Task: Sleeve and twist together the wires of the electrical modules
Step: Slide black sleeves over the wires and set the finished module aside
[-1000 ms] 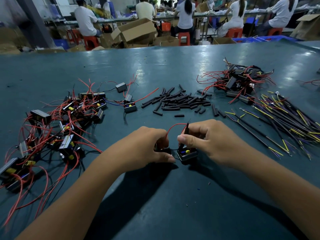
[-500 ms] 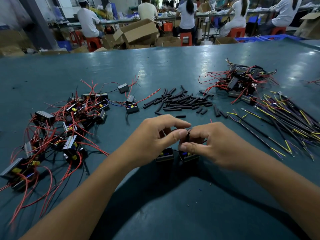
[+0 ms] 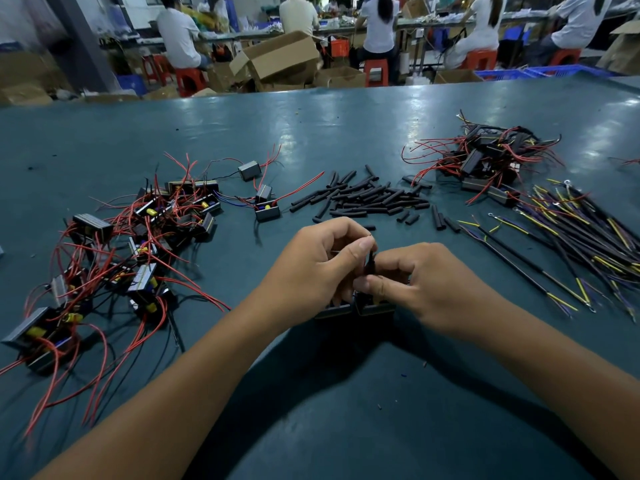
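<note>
Two small black electrical modules (image 3: 372, 308) sit side by side on the green table (image 3: 311, 140), mostly hidden under my hands. Between my hands stands a short black sleeve (image 3: 370, 263) on the modules' wires. My left hand (image 3: 322, 268) pinches the top of the sleeve between thumb and forefinger. My right hand (image 3: 415, 285) pinches its lower part just above the modules. The wires themselves are hidden by my fingers.
A tangle of modules with red wires (image 3: 131, 251) lies at the left. Loose black sleeves (image 3: 370, 199) are scattered ahead. Another module heap (image 3: 485, 161) and a bundle of black-and-yellow leads (image 3: 571, 237) lie at the right. Seated people work beyond the far edge.
My left hand lifted off its module and came up to the sleeve; both hands now pinch it. The red wire loop that stood between my hands is no longer visible.
</note>
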{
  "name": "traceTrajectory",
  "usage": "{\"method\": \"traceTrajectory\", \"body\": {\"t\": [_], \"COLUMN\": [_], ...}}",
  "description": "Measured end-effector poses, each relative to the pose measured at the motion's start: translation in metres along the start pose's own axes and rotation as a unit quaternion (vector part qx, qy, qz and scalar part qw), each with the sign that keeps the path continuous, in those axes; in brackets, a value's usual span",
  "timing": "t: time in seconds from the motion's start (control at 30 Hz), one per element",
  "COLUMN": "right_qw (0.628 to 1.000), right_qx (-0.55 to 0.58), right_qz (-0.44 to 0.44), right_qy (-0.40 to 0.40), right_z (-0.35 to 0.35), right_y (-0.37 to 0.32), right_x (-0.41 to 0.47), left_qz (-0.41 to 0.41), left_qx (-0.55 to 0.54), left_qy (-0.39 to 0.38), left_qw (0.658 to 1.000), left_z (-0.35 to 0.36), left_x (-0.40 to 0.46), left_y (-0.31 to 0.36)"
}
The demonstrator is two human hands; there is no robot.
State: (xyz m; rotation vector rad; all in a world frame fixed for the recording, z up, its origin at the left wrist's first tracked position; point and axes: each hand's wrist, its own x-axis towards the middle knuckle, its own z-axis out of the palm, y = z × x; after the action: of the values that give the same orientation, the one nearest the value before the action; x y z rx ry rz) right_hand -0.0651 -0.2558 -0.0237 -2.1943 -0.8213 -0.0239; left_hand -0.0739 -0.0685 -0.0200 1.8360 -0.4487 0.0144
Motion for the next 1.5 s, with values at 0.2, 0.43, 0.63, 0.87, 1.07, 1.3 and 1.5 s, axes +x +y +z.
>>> {"method": "traceTrajectory", "body": {"t": [0.2,0.43,0.63,0.87,1.07,1.3,1.5], "right_qw": [0.999,0.997,0.994,0.995,0.995,0.996,0.994], "right_qx": [-0.007,-0.015,-0.053,-0.046,-0.053,-0.037,-0.029], "right_qz": [0.022,0.016,0.013,-0.007,-0.004,0.020,0.029], "right_qy": [-0.028,-0.072,-0.093,-0.084,-0.085,-0.084,-0.100], "right_z": [-0.008,-0.017,-0.024,-0.016,-0.025,-0.026,-0.030], "right_y": [0.005,0.006,0.004,0.002,0.000,0.001,0.001], "right_x": [0.000,0.000,-0.002,-0.001,-0.003,-0.002,-0.002], "left_qz": [0.018,0.020,0.017,-0.041,-0.076,-0.056,-0.014], "left_qx": [0.034,0.049,0.029,-0.040,-0.138,-0.124,-0.037], "left_qy": [-0.021,0.028,0.016,-0.019,-0.079,-0.104,-0.034], "left_qw": [0.999,0.998,0.999,0.998,0.984,0.985,0.999], "left_z": [-0.020,-0.018,-0.006,0.000,-0.005,-0.010,-0.006], "left_x": [0.000,0.001,-0.001,-0.001,-0.003,-0.004,0.001], "left_y": [0.002,-0.002,-0.001,-0.001,0.004,0.005,0.003]}}
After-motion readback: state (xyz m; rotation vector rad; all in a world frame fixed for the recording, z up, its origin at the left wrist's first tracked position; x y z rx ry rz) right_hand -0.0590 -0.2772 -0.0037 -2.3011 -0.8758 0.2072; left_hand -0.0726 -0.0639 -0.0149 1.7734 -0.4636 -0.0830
